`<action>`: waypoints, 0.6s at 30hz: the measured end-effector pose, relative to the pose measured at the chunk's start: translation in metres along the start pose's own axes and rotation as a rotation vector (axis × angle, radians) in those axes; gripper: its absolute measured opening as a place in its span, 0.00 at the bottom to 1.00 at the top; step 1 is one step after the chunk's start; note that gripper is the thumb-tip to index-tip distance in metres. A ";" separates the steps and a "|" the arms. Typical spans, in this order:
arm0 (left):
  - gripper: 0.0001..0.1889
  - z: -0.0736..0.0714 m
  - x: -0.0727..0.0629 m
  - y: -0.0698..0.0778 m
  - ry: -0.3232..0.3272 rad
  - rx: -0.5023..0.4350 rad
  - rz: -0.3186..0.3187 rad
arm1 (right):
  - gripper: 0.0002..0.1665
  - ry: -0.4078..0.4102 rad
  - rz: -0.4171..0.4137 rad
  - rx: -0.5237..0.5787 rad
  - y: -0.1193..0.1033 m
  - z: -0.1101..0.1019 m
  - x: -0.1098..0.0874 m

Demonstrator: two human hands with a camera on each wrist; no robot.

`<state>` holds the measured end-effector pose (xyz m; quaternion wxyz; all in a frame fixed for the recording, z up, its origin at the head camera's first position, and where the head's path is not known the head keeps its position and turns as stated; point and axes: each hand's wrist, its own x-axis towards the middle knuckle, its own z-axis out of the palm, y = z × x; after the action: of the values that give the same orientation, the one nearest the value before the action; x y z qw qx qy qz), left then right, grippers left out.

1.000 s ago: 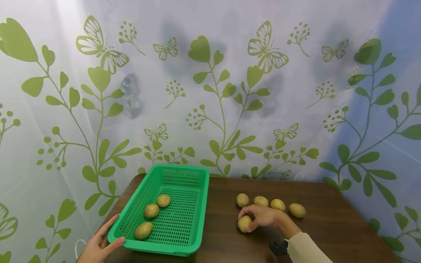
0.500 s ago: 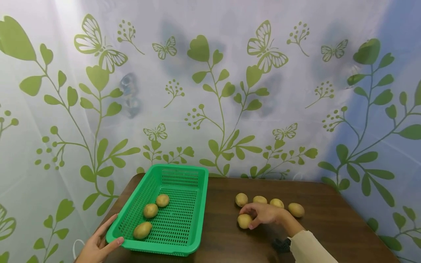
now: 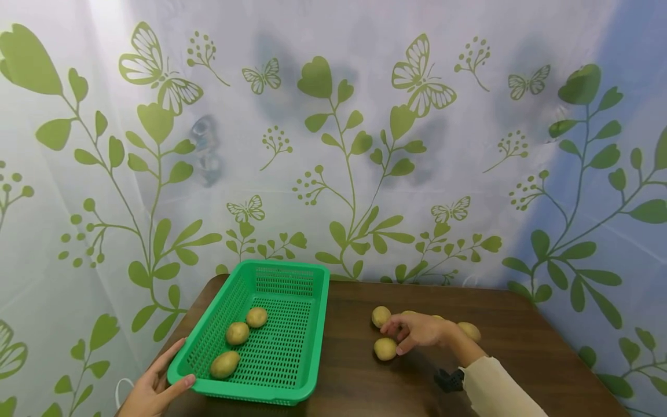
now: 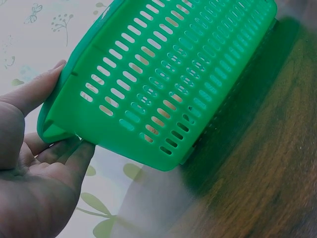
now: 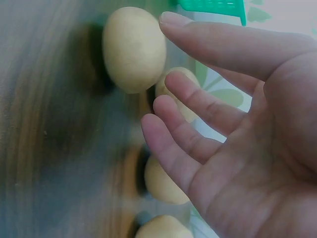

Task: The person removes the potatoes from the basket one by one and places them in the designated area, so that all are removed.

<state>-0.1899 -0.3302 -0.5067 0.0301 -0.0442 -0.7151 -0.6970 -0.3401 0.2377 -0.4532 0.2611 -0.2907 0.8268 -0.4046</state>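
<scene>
Tabletop (image 3: 346, 376): dark brown wood, before a leaf-printed curtain (image 3: 281, 145)
Front potato (image 3: 385, 349): on the tabletop, right of the basket (image 3: 322, 324)
Right hand (image 3: 424, 331): grip spread — thumb beside the front potato, contact unclear
Back potatoes (image 3: 381, 316): four, some half hidden behind that hand
Basket: green, three potatoes (image 3: 237, 333) inside
Left hand (image 3: 152, 389): grip pinching the basket's near left corner

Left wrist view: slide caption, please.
Left hand grips the rim of a slotted green basket on a wooden table.
</scene>
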 end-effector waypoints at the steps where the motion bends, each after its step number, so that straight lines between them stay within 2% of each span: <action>1: 0.42 0.000 0.000 0.000 0.000 0.000 -0.006 | 0.29 -0.002 0.002 0.000 -0.002 -0.001 0.000; 11: 0.43 -0.002 0.001 -0.001 0.008 0.009 -0.036 | 0.31 -0.050 -0.029 -0.046 -0.022 -0.008 0.009; 15: 0.43 -0.003 0.002 -0.001 -0.005 0.016 -0.033 | 0.29 -0.056 -0.015 -0.084 -0.031 -0.008 0.014; 18: 0.43 -0.003 0.002 -0.001 -0.001 0.044 -0.057 | 0.27 -0.062 0.010 -0.089 -0.037 -0.007 0.017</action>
<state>-0.1923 -0.3329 -0.5073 0.0107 -0.0236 -0.7310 -0.6818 -0.3467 0.2113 -0.4225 0.2755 -0.3103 0.8368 -0.3571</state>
